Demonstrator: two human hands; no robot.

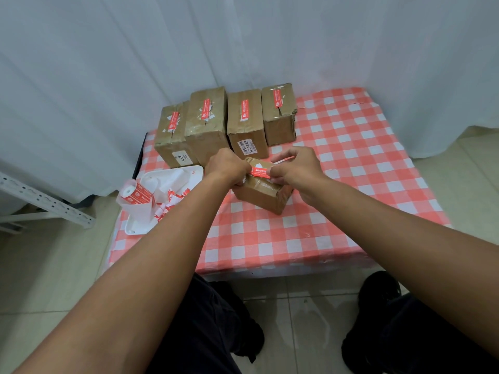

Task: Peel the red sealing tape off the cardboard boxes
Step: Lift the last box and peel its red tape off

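A small cardboard box (266, 194) sits mid-table with a strip of red sealing tape (261, 170) across its top. My left hand (228, 167) grips the box's left end, fingers curled over its edge. My right hand (295, 166) pinches the tape's right end, and a lifted piece of tape curls up behind the fingers. Several more boxes stand in a row at the back, each with red tape on top: far left (171, 139), second (206, 122), third (245, 122) and far right (279, 114).
A white tray (135, 228) at the table's left edge holds a tape roll (133, 195) and several peeled red scraps. The red-checked tablecloth (337, 163) covers the low table. White curtains hang behind, and a metal rack (46, 203) stands to the left. My legs are below the front edge.
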